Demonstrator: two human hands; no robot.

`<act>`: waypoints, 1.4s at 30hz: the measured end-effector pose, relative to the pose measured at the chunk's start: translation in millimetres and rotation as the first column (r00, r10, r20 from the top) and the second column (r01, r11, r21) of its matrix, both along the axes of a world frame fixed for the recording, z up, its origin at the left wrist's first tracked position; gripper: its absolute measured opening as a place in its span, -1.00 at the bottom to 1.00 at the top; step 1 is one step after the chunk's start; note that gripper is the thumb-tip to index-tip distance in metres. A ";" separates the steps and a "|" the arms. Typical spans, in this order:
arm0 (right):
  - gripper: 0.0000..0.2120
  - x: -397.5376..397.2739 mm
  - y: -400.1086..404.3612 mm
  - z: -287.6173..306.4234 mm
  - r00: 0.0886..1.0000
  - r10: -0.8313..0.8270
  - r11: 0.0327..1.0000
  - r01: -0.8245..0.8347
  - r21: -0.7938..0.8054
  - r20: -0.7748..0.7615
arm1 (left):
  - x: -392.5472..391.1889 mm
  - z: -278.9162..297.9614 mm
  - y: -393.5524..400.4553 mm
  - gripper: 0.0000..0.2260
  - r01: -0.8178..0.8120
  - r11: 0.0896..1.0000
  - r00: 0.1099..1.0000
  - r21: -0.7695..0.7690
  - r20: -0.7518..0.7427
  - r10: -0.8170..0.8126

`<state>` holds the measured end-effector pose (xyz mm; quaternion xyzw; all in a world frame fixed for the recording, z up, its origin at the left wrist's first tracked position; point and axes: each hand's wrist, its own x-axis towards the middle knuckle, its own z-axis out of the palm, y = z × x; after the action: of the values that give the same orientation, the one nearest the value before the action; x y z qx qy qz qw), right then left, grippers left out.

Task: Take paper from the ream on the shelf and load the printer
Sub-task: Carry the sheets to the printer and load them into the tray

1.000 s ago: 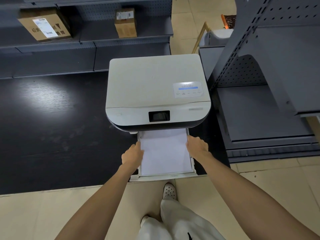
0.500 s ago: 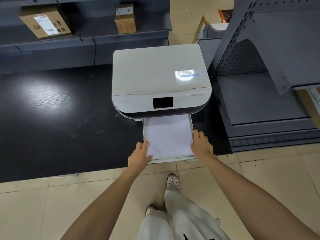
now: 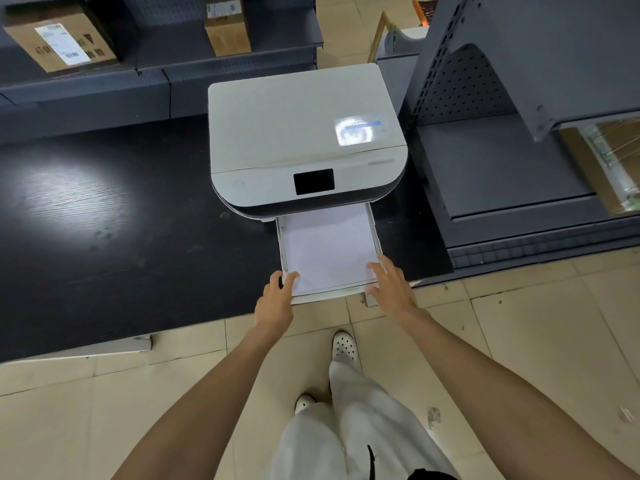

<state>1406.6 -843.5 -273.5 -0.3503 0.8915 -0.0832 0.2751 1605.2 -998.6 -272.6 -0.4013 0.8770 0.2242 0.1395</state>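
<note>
The white printer stands on a low black platform. Its paper tray is pulled out toward me, and a flat stack of white paper lies in it. My left hand holds the tray's front left corner, thumb on the paper's corner. My right hand grips the front right corner, fingers spread over the rim and thumb at the front lip. A plastic-wrapped brown package, possibly the ream, lies on the grey shelf at the right.
The black platform extends left of the printer. Grey shelving stands close on the right, and a back shelf holds two cardboard boxes. My legs and white shoes are on the tiled floor below the tray.
Both hands slid from the tray's sides back to its front corners. The view pulled back and tilted, which brought the right shelf's package into sight.
</note>
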 end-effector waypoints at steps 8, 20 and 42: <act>-0.51 -2.8 -4.0 4.0 0.995 0.036 0.999 -0.035 0.015 -0.094 | -1.1 1.7 -2.7 -0.39 0.011 0.999 1.000 -0.039 -0.006 -0.011; -0.46 -20.4 -22.5 7.6 0.985 0.103 0.994 -0.098 0.042 -0.135 | -16.3 5.9 -17.6 -0.33 0.024 0.997 0.998 -0.077 -0.051 -0.028; 0.07 -52.0 -72.7 13.4 0.941 0.169 0.976 -0.202 -0.086 -0.293 | -52.0 3.3 -64.8 0.04 0.079 0.928 0.990 -0.365 -0.083 -0.117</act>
<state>1354.7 -916.1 -260.1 -0.4565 0.8783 -0.0569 0.1303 1553.3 -1063.4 -269.3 -0.3638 0.9282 0.0727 0.0292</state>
